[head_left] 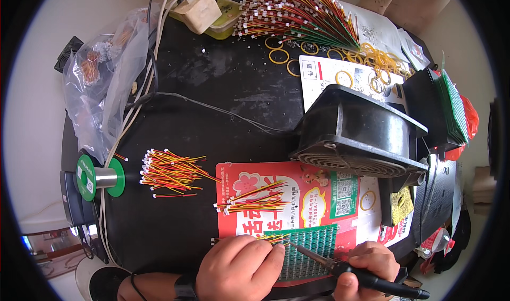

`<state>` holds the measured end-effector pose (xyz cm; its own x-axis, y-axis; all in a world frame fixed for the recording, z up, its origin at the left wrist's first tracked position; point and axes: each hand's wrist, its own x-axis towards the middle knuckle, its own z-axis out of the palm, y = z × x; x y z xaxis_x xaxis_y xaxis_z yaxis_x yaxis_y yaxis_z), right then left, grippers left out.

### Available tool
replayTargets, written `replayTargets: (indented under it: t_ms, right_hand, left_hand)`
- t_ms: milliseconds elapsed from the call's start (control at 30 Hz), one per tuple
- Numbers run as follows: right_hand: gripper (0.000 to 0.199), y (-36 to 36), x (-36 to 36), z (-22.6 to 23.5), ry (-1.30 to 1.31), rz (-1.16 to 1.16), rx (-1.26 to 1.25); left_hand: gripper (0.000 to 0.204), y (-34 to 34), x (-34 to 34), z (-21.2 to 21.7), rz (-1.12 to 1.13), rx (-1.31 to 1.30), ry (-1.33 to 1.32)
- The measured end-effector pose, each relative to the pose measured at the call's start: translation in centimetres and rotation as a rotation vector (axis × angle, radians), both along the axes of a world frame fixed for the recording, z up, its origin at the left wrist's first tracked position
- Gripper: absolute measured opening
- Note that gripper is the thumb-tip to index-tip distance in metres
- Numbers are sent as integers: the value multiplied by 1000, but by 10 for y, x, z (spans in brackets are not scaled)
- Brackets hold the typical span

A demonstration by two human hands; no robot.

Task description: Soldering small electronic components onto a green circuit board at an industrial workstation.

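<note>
**Soldering leads to the green board**

Both hands work at the near table edge, over the green perforated board [311,248], which lies on a red printed sheet [297,184]. Left of the board, the left hand [239,269] pinches a small wire lead [273,239] against the board's near-left corner, fingers closed tight on it. Right of the board, the right hand [369,266] is wrapped around a soldering iron [345,269], tip aimed at the pinched wire ends.

Judged step: one lead joint is being soldered. The next move calls for steady tip contact at the wire end without shifting the lead.

Not determinable: the joint itself, hidden by fingertips; whether solder is fed. The iron's handle and both wrists run out of view at the frame's lower edge.
</note>
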<state>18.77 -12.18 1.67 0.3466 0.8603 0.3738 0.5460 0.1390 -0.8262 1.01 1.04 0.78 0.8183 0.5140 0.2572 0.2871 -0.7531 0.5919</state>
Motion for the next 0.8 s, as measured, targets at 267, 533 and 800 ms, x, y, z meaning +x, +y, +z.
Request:
replayTargets:
  t_ms: [267, 533, 800]
  right_hand:
    - [26, 1, 0, 0, -2, -43, 7]
    - [24, 3, 0, 2, -3, -13, -18]
    - [25, 2, 2, 1, 5, 4, 3]
  left_hand:
    - [17, 1, 0, -1, 2, 8, -2]
    - [15, -2, 2, 1, -10, 94, 22]
    - [16, -4, 2, 2, 13, 120, 43]
